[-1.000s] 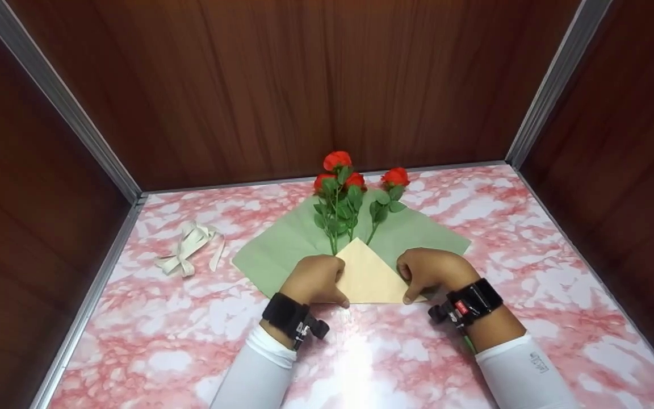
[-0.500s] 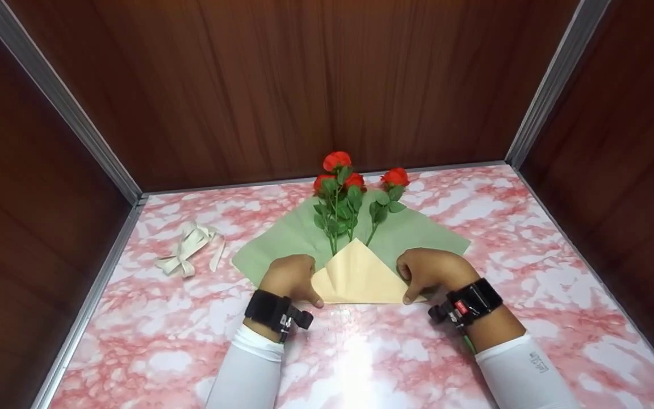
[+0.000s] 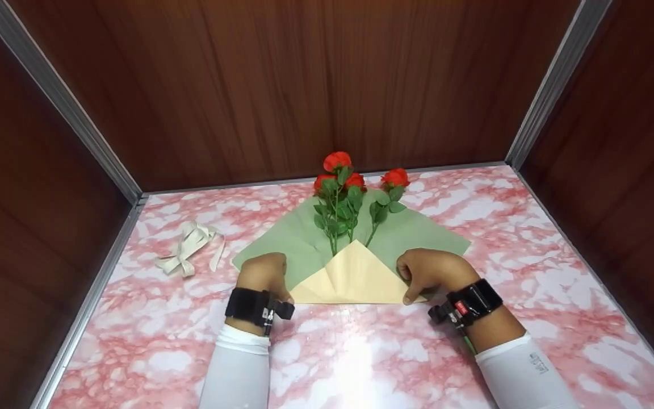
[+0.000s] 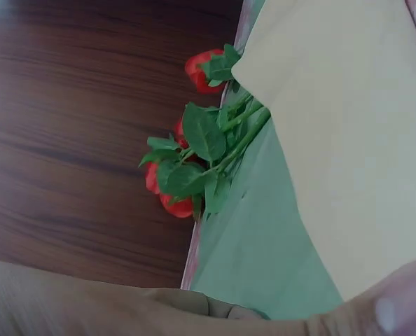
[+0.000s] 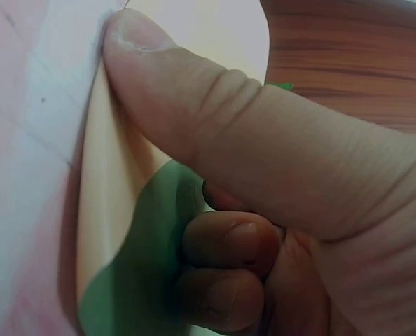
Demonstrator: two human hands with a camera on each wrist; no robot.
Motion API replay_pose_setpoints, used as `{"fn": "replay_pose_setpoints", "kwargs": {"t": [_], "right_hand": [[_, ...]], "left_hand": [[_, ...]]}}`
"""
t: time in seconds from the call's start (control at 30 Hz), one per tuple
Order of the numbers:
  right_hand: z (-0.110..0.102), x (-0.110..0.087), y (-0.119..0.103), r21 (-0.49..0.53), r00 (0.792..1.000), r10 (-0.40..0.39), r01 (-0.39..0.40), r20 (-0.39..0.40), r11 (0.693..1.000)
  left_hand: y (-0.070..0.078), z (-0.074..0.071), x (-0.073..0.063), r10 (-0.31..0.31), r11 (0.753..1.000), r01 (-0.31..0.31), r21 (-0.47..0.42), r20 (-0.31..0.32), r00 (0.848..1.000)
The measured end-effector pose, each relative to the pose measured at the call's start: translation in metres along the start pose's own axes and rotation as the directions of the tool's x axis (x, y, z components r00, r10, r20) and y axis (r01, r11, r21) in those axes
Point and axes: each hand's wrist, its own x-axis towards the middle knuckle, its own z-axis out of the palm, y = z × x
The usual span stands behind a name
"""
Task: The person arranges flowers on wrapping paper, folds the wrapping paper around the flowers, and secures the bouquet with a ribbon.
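Note:
A sheet of wrapping paper (image 3: 418, 233), green with a cream reverse, lies on the table. Its near corner is folded up as a cream triangle (image 3: 355, 278) over the lower stems of several red roses (image 3: 336, 161). My left hand (image 3: 263, 275) pinches the left end of the folded edge, thumb along the crease. At the right end, my right hand (image 3: 432, 270) grips the fold with its thumb (image 5: 145, 63) on the cream side and its other fingers curled by the green side. In the left wrist view, the roses (image 4: 201, 70) point toward the wall.
A loose cream ribbon (image 3: 191, 250) lies in a heap on the left of the pink marbled table (image 3: 162, 358). Dark wood panels (image 3: 247, 85) close off the back and both sides, with metal strips at the corners.
My left hand has slid left along the folded edge, from near the middle to its left end, uncovering more of the cream triangle. The right hand and the roses stay put.

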Motion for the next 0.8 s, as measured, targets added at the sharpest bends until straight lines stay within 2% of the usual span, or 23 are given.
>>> {"fn": "replay_pose_setpoints", "kwargs": {"t": [0.2,0.37,0.6,0.73,0.8], "right_hand": [[-0.002,-0.003,0.001,0.024,1.000,0.014,-0.015,0.016,1.000],[-0.007,-0.010,0.007,0.061,0.997,0.071,-0.072,0.025,0.996],[-0.013,-0.019,0.014,0.042,0.990,0.137,-0.138,0.012,0.990],[-0.017,-0.020,0.021,0.132,0.991,0.125,-0.129,0.036,0.983],[-0.020,-0.019,0.027,0.143,0.996,0.084,-0.087,0.023,0.986]], "left_hand": [[-0.006,-0.001,-0.003,-0.007,1.000,0.007,-0.027,-0.021,1.000],[-0.007,-0.001,-0.002,-0.003,0.999,0.002,-0.032,-0.013,1.000],[-0.007,-0.001,-0.002,-0.004,1.000,0.004,-0.026,-0.003,1.000],[-0.007,-0.003,-0.001,-0.001,1.000,0.001,-0.016,0.013,1.000],[-0.006,-0.003,-0.001,0.003,1.000,-0.003,-0.017,0.007,1.000]]}}
